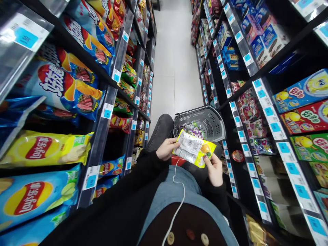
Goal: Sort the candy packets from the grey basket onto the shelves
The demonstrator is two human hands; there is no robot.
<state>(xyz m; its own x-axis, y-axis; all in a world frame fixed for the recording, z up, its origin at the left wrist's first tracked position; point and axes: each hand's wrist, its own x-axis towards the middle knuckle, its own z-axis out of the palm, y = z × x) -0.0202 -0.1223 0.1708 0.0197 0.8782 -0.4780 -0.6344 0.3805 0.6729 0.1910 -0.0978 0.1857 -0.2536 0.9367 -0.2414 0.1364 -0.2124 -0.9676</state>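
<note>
Between both hands, above my lap, is a yellow and white snack packet (191, 147), its printed side with a barcode facing up. My left hand (166, 149) pinches the packet's left end between thumb and fingers. At the opposite end, my right hand (214, 169) grips the lower right corner, thumb on top. Just beyond the packet stands a grey plastic shopping basket (217, 119) with purple-and-white packaged goods (196, 131) inside, partly covered by the packet.
Chip bags fill the left shelves, including a yellow Lay's bag (46, 148) and a blue one (38, 193). Boxed snacks (304, 116) and price labels line the right shelves. A pale tiled aisle floor (174, 51) runs ahead. A white cord (183, 198) hangs over my lap.
</note>
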